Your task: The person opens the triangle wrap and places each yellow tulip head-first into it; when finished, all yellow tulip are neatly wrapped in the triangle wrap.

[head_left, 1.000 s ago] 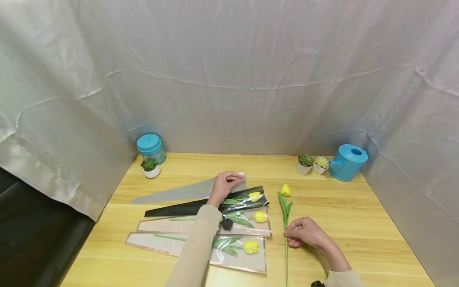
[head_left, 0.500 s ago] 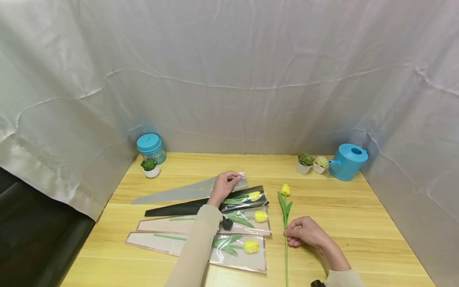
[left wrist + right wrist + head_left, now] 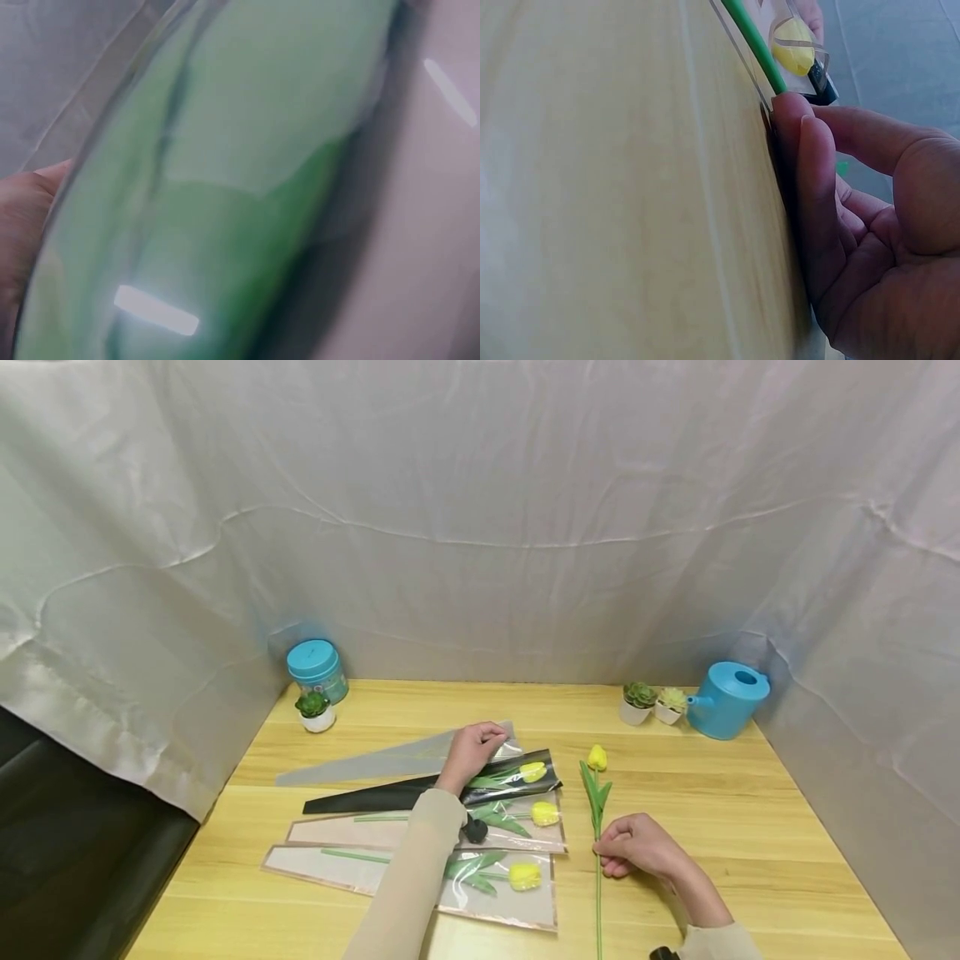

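My left hand (image 3: 471, 753) pinches the wide end of a grey translucent flower sleeve (image 3: 375, 762), at the far end of a row of sleeves. In the left wrist view, that hand (image 3: 22, 232) is mostly hidden behind a blurred clear film with green leaves under it. My right hand (image 3: 641, 847) pinches the stem of a loose yellow tulip (image 3: 597, 758) between thumb and fingers, flower pointing away. The right wrist view shows the green stem (image 3: 754, 45) running to the fingertips, close over the table. Nearest the left hand lies a black sleeve (image 3: 375, 797) with a yellow tulip inside.
Two pale sleeves, a nearer one (image 3: 517, 910) and one behind it (image 3: 322, 832), each hold a yellow tulip. A blue-lidded jar (image 3: 315, 668) and potted succulent (image 3: 317, 714) stand back left. Two succulents (image 3: 636, 706) and a blue watering can (image 3: 723, 706) stand back right.
The left hand shifts very slightly, and the near corner of the grey sleeve's wide end spreads a little to the right. The right hand and its tulip stay still.
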Tool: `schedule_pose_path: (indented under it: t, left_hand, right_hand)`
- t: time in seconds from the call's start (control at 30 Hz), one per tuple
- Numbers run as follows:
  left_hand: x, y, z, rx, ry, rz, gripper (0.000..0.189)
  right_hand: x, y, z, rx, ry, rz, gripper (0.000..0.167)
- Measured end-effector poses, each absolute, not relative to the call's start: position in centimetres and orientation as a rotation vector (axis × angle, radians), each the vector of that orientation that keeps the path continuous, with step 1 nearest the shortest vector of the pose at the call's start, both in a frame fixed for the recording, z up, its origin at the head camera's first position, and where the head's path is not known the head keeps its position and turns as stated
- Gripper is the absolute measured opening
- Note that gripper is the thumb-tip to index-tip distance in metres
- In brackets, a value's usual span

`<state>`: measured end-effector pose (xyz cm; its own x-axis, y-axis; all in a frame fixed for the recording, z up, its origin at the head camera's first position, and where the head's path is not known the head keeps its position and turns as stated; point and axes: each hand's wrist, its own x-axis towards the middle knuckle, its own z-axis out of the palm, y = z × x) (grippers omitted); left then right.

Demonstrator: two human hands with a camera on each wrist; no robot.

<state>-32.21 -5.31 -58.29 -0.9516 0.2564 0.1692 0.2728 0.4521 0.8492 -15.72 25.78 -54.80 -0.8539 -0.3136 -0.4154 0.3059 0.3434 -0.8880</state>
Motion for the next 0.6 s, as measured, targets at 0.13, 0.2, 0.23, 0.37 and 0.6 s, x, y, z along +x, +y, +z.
schedule_pose_path:
  t: [0.13, 0.2, 0.23, 0.37, 0.6]
  left_hand:
    - [-32.23, -5.25, -58.32, -0.48, -2.667, -1.561, 0.019]
    - [-32.23, -5.31, -58.3, -0.465, -2.654, -1.6, 0.02]
    - [-32.23, -5.35, -58.27, -0.454, -2.637, -1.625, 0.019]
    - [-32.21, -5.51, -58.08, -0.407, -2.551, -1.691, 0.018]
    - [-31.88, -5.63, -57.68, -0.402, -2.47, -1.71, 0.014]
  right_hand:
    - [-15.65, 25.78, -54.73, -0.01, 2.084, -1.549, 0.021]
    - [-15.65, 25.75, -54.74, -0.008, 2.084, -1.554, 0.021]
    - [-15.63, 25.74, -54.75, -0.009, 2.085, -1.555, 0.021]
    - [-15.63, 25.71, -54.86, -0.009, 2.086, -1.561, 0.02]
    - [-15.44, 25.53, -54.7, -0.016, 2.091, -1.578, 0.02]
